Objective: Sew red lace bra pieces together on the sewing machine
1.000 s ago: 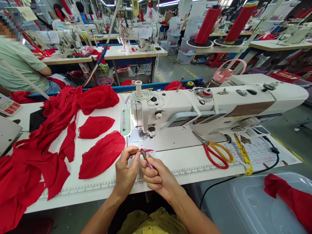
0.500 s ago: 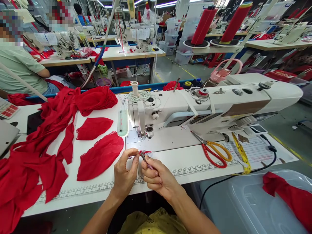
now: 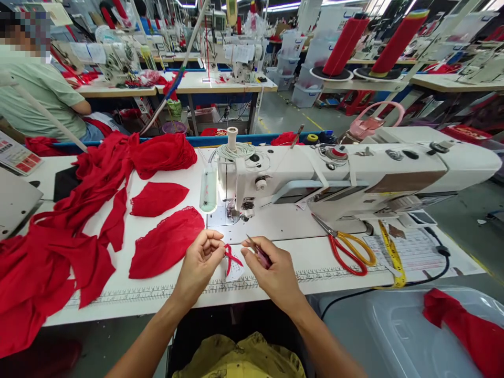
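Just in front of the sewing machine, my left hand [image 3: 201,260] pinches a narrow red ribbon [image 3: 232,256], which crosses over itself near the fingertips. A small white patterned piece [image 3: 235,271] shows beneath the ribbon; whether it is attached I cannot tell. My right hand [image 3: 275,270] is closed around small thread snips [image 3: 262,255] with a purplish handle, their tip pointing up and left, apart from the ribbon. Left of my hands, two red fabric pieces [image 3: 171,244] with scalloped edges lie flat on the table.
A white sewing machine [image 3: 299,157] spans the table's back. Large scissors [image 3: 346,249] and a yellow tape measure [image 3: 389,252] lie to the right. Heaped red fabric [image 3: 90,220] covers the left side. A plastic bin [image 3: 394,325] stands at lower right. Another person [image 3: 43,100] sits far left.
My hands have moved apart, and the snips have come away from my left fingertips. The crossed red ribbon now shows more fully. The view has shifted slightly.
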Demonstrator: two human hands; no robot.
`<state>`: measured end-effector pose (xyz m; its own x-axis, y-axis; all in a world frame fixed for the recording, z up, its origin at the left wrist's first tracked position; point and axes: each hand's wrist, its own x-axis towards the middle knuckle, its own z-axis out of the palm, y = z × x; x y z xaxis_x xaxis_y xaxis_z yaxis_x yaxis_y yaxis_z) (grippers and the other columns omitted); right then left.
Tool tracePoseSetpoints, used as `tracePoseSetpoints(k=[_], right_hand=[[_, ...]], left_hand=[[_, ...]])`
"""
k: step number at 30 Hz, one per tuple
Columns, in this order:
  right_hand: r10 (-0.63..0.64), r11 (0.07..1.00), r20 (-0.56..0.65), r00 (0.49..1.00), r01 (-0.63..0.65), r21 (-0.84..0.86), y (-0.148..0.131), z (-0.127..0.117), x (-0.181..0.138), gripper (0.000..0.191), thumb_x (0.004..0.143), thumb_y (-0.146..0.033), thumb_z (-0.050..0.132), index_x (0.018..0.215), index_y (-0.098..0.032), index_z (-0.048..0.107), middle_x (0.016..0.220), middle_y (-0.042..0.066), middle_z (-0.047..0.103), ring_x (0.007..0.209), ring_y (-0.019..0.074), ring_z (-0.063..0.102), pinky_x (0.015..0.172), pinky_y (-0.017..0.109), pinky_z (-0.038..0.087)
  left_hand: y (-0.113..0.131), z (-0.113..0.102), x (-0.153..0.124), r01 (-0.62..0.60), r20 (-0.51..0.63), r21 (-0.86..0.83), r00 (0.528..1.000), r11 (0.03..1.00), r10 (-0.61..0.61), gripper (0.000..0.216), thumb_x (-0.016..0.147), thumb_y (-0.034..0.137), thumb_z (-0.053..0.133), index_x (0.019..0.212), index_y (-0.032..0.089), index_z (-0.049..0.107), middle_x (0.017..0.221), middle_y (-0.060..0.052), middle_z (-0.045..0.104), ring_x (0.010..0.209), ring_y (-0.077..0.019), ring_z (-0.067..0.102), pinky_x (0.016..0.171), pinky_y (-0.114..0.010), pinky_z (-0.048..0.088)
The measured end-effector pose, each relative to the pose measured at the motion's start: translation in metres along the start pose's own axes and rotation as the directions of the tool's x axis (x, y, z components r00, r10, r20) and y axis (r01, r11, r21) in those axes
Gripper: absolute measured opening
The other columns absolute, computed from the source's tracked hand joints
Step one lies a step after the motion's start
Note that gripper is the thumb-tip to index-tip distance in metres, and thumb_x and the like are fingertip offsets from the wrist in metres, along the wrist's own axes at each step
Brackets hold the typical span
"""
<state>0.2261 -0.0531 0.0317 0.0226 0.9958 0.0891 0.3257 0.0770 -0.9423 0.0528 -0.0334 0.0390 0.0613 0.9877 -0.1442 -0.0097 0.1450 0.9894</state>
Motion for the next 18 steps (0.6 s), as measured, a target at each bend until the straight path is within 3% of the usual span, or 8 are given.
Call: tracePoseSetpoints(k=[4, 8, 14, 18], right_hand=[[-0.137, 0.983, 0.056, 0.989, 0.143, -0.116, 0.004, 0.007, 0.002, 0.016, 0.089, -0.029, 0.061, 0.098, -0.023, 0.073, 0.063, -0.005, 0.055, 0.055, 0.0107, 0.043, 0.055, 0.024, 0.032], [-0.168, 0.974, 0.054, 0.984, 0.174, -0.143, 0.009, 0.013, 0.001, 0.014, 0.089, -0.026, 0.061, 0.096, -0.023, 0.073, 0.065, -0.004, 0.061, 0.055, 0.0108, 0.046, 0.056, 0.023, 0.034], [-0.276, 0.922, 0.038, 0.96, 0.276, -0.273, 0.014, 0.017, -0.004, 0.015, 0.091, -0.024, 0.057, 0.096, -0.021, 0.07, 0.066, -0.002, 0.062, 0.055, 0.0108, 0.048, 0.058, 0.023, 0.036], [-0.313, 0.891, 0.048, 0.948, 0.311, -0.33, 0.015, 0.017, -0.006, 0.014, 0.091, -0.025, 0.054, 0.093, -0.021, 0.067, 0.063, -0.003, 0.058, 0.052, 0.0105, 0.044, 0.056, 0.023, 0.034]], left_hand=[[0.002, 0.003, -0.004, 0.025, 0.038, -0.026, 0.999, 0.999, -0.024, 0.032, 0.076, 0.041, 0.074, 0.094, 0.019, 0.059, 0.079, 0.0, 0.064, 0.075, -0.0143, 0.062, 0.07, -0.024, 0.049], [0.002, 0.005, -0.007, 0.091, 0.049, -0.105, 0.995, 0.99, -0.086, 0.039, 0.073, 0.045, 0.076, 0.096, 0.019, 0.059, 0.083, -0.002, 0.067, 0.081, -0.0159, 0.065, 0.074, -0.025, 0.051], [0.005, 0.01, -0.01, 0.202, -0.022, -0.157, 0.978, 0.967, -0.208, 0.047, 0.068, 0.044, 0.078, 0.1, 0.019, 0.055, 0.069, 0.003, 0.066, 0.062, -0.0104, 0.057, 0.061, -0.021, 0.044], [0.006, 0.013, -0.011, 0.203, -0.059, -0.167, 0.975, 0.965, -0.216, 0.045, 0.067, 0.039, 0.076, 0.1, 0.019, 0.052, 0.065, 0.006, 0.064, 0.06, -0.0084, 0.053, 0.063, -0.019, 0.043]])
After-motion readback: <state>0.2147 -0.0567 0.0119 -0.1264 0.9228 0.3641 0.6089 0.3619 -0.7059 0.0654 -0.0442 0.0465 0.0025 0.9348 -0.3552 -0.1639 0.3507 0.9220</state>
